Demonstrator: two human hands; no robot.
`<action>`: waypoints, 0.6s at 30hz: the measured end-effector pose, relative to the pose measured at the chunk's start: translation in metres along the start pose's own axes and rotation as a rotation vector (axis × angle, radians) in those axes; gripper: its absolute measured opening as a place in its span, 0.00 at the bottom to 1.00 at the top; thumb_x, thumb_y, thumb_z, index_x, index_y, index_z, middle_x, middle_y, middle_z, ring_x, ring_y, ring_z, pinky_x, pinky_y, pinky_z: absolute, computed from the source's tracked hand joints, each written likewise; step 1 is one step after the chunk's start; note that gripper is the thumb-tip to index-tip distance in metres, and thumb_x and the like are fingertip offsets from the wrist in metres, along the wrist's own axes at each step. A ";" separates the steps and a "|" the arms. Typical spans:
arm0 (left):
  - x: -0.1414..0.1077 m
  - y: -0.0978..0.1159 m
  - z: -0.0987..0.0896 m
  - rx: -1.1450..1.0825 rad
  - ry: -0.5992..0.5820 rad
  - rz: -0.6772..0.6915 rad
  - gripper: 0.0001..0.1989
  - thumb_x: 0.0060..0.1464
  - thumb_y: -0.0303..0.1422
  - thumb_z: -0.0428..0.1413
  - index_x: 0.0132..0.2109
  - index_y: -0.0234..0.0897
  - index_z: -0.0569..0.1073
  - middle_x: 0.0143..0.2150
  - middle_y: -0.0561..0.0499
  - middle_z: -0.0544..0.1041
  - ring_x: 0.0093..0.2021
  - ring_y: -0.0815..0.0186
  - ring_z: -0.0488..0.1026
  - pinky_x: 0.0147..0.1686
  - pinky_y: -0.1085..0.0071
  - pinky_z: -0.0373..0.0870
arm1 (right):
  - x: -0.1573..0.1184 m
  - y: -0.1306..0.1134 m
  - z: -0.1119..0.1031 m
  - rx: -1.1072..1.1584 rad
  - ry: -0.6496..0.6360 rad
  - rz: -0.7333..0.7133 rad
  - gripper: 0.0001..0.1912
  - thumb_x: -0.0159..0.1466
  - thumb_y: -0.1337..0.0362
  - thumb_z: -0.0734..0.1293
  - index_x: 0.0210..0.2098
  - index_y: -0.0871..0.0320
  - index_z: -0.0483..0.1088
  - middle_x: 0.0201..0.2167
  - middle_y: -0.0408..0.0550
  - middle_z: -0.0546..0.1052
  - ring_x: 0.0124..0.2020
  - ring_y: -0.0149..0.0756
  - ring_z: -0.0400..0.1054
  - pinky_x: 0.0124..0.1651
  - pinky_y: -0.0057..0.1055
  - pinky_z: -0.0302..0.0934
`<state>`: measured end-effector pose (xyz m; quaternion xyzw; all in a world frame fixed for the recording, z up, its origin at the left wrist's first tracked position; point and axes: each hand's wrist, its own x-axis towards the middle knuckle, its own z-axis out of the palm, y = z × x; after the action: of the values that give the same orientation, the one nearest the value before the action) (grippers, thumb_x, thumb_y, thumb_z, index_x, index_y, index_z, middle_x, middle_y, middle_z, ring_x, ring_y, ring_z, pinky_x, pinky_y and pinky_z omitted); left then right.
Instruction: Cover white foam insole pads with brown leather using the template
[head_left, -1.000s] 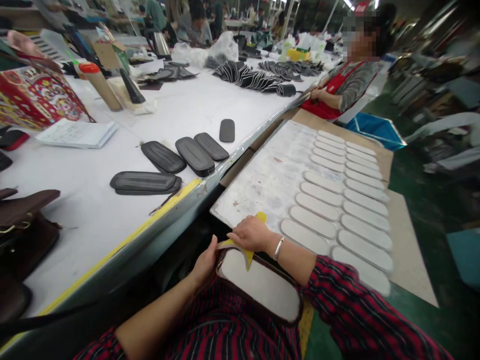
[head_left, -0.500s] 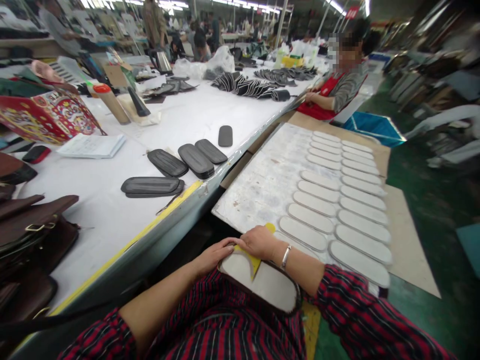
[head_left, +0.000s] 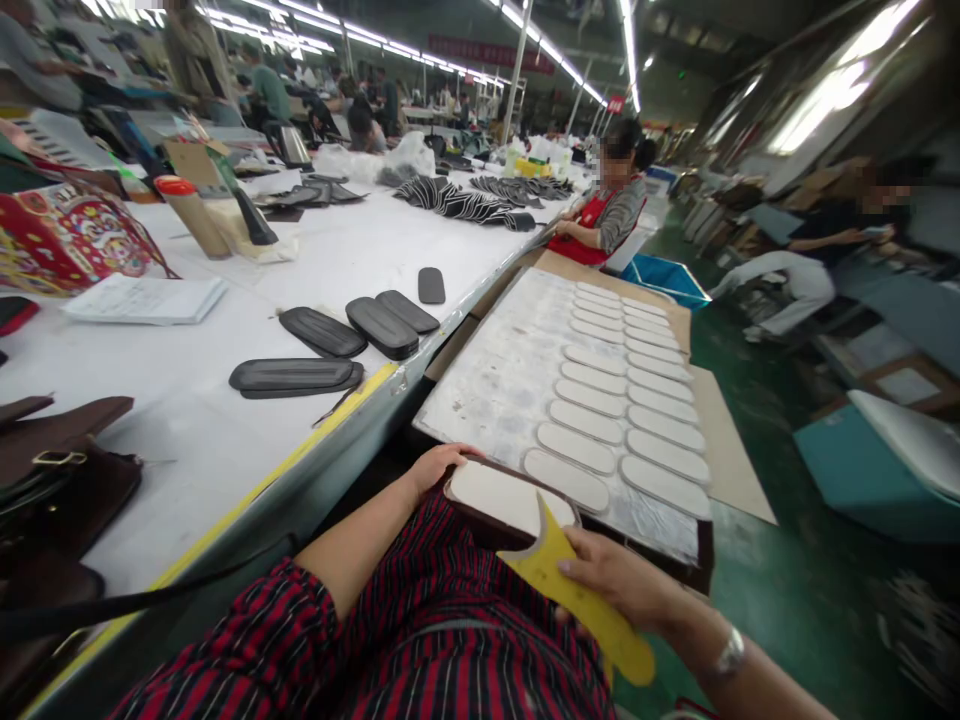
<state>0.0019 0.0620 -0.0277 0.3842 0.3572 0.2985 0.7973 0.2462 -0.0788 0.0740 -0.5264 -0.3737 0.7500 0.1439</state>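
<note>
Across my lap lies a dark brown-edged piece with a white oval face point(head_left: 495, 495). My left hand point(head_left: 444, 464) grips it at its left end, the fingers over the far edge and partly hidden. In my right hand point(head_left: 611, 575) is a flat yellow scraper point(head_left: 544, 572) with a curved, two-pointed end. One point of the scraper overlaps the right end of the white face; whether it touches cannot be made out. Beyond the piece, white oval panels point(head_left: 576, 436) with grey edges lie in two columns on a pale board point(head_left: 480, 375).
Dark ridged oval pads point(head_left: 296, 376) lie on the white table point(head_left: 300, 270) to my left. Brown bags point(head_left: 71, 480) rest nearer me, by the yellow table edge. A co-worker in a red apron point(head_left: 600, 215) sits beyond the board. A teal bin point(head_left: 862, 465) stands at right.
My right hand has moved with the scraper from the piece's left end to its right end, turning the forked end away from me. The view has tilted upward and turned right.
</note>
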 end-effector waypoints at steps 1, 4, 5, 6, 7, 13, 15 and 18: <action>-0.001 -0.002 0.000 -0.018 0.003 0.020 0.16 0.46 0.34 0.54 0.43 0.30 0.73 0.38 0.46 0.77 0.37 0.62 0.72 0.39 0.68 0.65 | 0.006 0.008 0.017 0.052 0.044 -0.004 0.15 0.59 0.56 0.61 0.43 0.56 0.59 0.32 0.45 0.73 0.27 0.34 0.71 0.26 0.29 0.64; -0.013 -0.010 0.001 -0.094 0.021 0.075 0.25 0.53 0.46 0.46 0.47 0.31 0.71 0.43 0.43 0.76 0.45 0.59 0.70 0.47 0.64 0.63 | 0.036 0.022 0.060 0.122 0.220 -0.052 0.11 0.60 0.58 0.60 0.39 0.56 0.57 0.28 0.43 0.72 0.24 0.35 0.71 0.22 0.28 0.64; -0.018 -0.013 0.001 -0.139 0.028 0.093 0.28 0.54 0.49 0.43 0.48 0.31 0.70 0.45 0.43 0.75 0.47 0.58 0.69 0.49 0.63 0.62 | 0.047 0.024 0.072 0.136 0.274 -0.067 0.09 0.60 0.59 0.59 0.38 0.57 0.57 0.27 0.43 0.72 0.23 0.35 0.71 0.21 0.28 0.64; -0.023 -0.017 0.000 -0.193 0.031 0.111 0.30 0.54 0.51 0.41 0.49 0.32 0.69 0.46 0.42 0.74 0.49 0.58 0.69 0.50 0.62 0.61 | 0.059 0.025 0.082 0.153 0.316 -0.083 0.08 0.61 0.60 0.58 0.37 0.57 0.57 0.25 0.43 0.71 0.23 0.36 0.71 0.20 0.28 0.64; -0.028 -0.021 0.000 -0.252 0.028 0.131 0.31 0.54 0.52 0.40 0.51 0.33 0.68 0.48 0.42 0.74 0.50 0.57 0.68 0.51 0.61 0.61 | 0.070 0.025 0.090 0.180 0.345 -0.097 0.07 0.61 0.60 0.58 0.36 0.57 0.57 0.25 0.43 0.71 0.22 0.36 0.71 0.20 0.28 0.64; -0.041 -0.028 -0.002 -0.420 -0.016 0.195 0.31 0.55 0.52 0.38 0.54 0.33 0.66 0.52 0.42 0.71 0.52 0.58 0.66 0.53 0.62 0.58 | 0.114 0.014 0.131 0.461 0.355 -0.100 0.09 0.64 0.64 0.54 0.34 0.62 0.60 0.24 0.47 0.73 0.21 0.33 0.70 0.23 0.27 0.63; -0.036 -0.023 -0.003 -0.404 -0.030 0.175 0.32 0.55 0.53 0.38 0.54 0.33 0.65 0.51 0.42 0.71 0.51 0.57 0.67 0.52 0.62 0.59 | 0.120 0.011 0.139 0.558 0.328 -0.073 0.10 0.65 0.63 0.54 0.35 0.63 0.61 0.25 0.49 0.74 0.22 0.33 0.71 0.23 0.27 0.63; -0.019 -0.012 -0.004 -0.306 -0.059 0.088 0.34 0.53 0.55 0.39 0.54 0.32 0.66 0.48 0.42 0.73 0.48 0.57 0.69 0.51 0.60 0.60 | 0.124 0.008 0.143 0.707 0.281 -0.084 0.12 0.63 0.59 0.58 0.38 0.62 0.61 0.29 0.51 0.75 0.27 0.35 0.72 0.28 0.30 0.65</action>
<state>-0.0103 0.0432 -0.0327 0.2820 0.2666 0.3727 0.8429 0.0695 -0.0671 0.0075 -0.5262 -0.0899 0.7465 0.3971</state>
